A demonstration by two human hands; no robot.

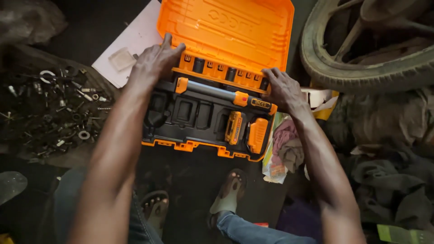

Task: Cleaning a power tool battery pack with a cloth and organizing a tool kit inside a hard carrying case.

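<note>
Dark floor (190, 180): both the left hand (156, 61) and right hand (282, 88) lie released on the tool case (203, 113); lid (226, 31), at twelve o'clock, could drop onto fingers.

The orange case lid (226, 27) is showing smooth, glossy plastic; at nine o'clock, metal bolts (54, 108) are glinting; at three o'clock, a rubber tyre (357, 74) is looking rough.

Both arms are reaching forward, hands spread apart.
The left hand (156, 61) is lying palm down with fingers extended and slightly splayed; the right hand (281, 88) is resting palm down, fingers curling forward, both forearms stretching up from the lower edge.
</note>
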